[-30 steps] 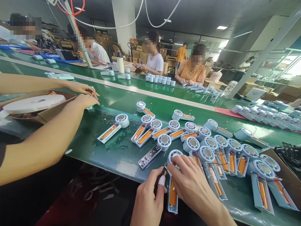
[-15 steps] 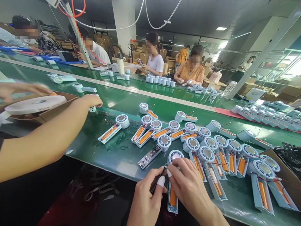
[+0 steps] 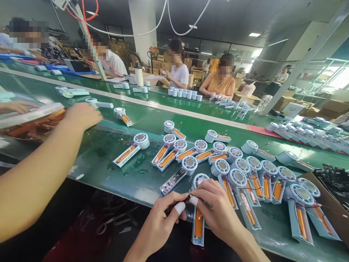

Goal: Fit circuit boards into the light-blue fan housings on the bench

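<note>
My left hand (image 3: 163, 218) is closed on a narrow dark circuit board (image 3: 187, 198), seen edge-on between thumb and fingers. My right hand (image 3: 218, 209) pinches at the board's far end; whether a wire is also caught there is hidden. White covers sit on both thumb tips. Below the hands lies a pale blue handheld fan (image 3: 198, 233), its handle open over an orange battery and its round head partly covered by my right fingers. Just beyond my left hand, another fan (image 3: 189, 165) has a circuit board (image 3: 172, 181) lying in its handle.
Several open fans (image 3: 241, 178) with loose wires crowd the right. A cardboard box (image 3: 324, 196) of dark boards stands at the far right. At the left, a co-worker's arm (image 3: 54, 156) reaches over the green table (image 3: 109, 182), beside a blurred white reel. Other people sit opposite.
My hands have shifted slightly left, and the board has tilted flatter between them. The co-worker's hand has drawn back left from a fan, now fully visible; the white reel has tilted.
</note>
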The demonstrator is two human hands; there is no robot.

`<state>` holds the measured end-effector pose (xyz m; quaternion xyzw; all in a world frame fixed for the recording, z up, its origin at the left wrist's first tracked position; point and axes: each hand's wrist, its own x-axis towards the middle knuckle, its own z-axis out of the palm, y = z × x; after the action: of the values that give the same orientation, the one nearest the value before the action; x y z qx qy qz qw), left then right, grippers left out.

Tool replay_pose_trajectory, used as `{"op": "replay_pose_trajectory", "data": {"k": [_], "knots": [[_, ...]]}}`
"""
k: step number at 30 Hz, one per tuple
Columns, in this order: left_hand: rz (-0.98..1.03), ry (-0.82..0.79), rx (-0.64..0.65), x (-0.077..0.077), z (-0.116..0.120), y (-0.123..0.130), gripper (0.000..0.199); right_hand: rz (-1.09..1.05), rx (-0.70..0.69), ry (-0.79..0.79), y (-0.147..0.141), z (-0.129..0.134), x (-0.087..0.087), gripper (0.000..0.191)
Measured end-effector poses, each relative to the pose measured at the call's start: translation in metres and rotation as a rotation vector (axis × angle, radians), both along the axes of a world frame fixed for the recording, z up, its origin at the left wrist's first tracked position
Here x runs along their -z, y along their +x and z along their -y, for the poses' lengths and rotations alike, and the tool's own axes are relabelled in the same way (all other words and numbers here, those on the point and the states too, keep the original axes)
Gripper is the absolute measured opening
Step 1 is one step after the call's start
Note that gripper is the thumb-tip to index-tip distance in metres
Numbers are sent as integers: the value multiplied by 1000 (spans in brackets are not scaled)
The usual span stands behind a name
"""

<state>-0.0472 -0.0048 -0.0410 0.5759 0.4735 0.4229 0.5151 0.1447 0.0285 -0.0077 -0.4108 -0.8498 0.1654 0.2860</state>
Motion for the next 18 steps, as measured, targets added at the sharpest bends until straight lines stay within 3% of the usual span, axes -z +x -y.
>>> {"op": "replay_pose_trajectory", "data": {"k": [4,8,11,13,15,18], "knots": [[-108,-6,-51,0,3,-4,35,-68,43,2,9,7,-9,19],[-216,13,-74,1,9,-4,44,-20,17,-82,22,27,-17,32],[-267,70,-55,3,9,1,45,114,-58,-113,18,38,-12,42],[-337,137,-84,6,8,5,45,133,-58,-122,12,39,-4,34],[-406,226,-108,10,7,8,48,44,-43,-158,8,37,3,25],[-517,338,-131,13,10,10,57,-254,47,-306,6,31,11,18]]}}
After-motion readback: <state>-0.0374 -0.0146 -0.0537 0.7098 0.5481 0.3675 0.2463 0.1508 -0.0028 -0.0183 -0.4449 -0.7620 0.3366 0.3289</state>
